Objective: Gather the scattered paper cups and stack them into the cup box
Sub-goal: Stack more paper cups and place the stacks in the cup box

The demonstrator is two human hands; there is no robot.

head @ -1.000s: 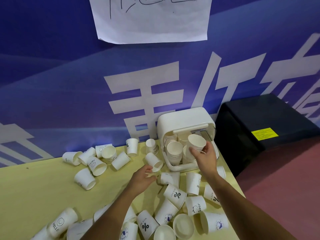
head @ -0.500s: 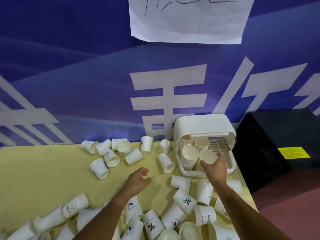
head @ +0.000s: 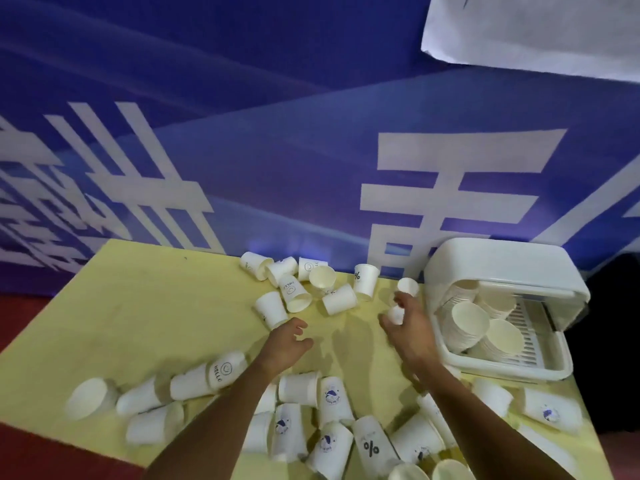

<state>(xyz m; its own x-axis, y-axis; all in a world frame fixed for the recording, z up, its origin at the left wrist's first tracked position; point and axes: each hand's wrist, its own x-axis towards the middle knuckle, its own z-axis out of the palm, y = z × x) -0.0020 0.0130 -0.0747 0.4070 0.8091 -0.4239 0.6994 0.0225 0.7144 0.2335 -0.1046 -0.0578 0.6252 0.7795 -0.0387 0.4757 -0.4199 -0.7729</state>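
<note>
Head | right hand (head: 410,332) around cup (head: 396,314) beside cup box (head: 502,268) | left hand (head: 285,344) relaxed

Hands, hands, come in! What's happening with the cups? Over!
Left hand open, empty. Right hand at a fallen cup, grip unclear. Cup box part filled, loose cups all around. Nothing blocking the box.

Cup box (head: 502,271) set at right of frame on the table (head: 138,323), stacked cups (head: 471,320) held inside it, loose cups (head: 298,289) scattered at centre and along the lower edge, banner (head: 277,168) hung behind.
</note>
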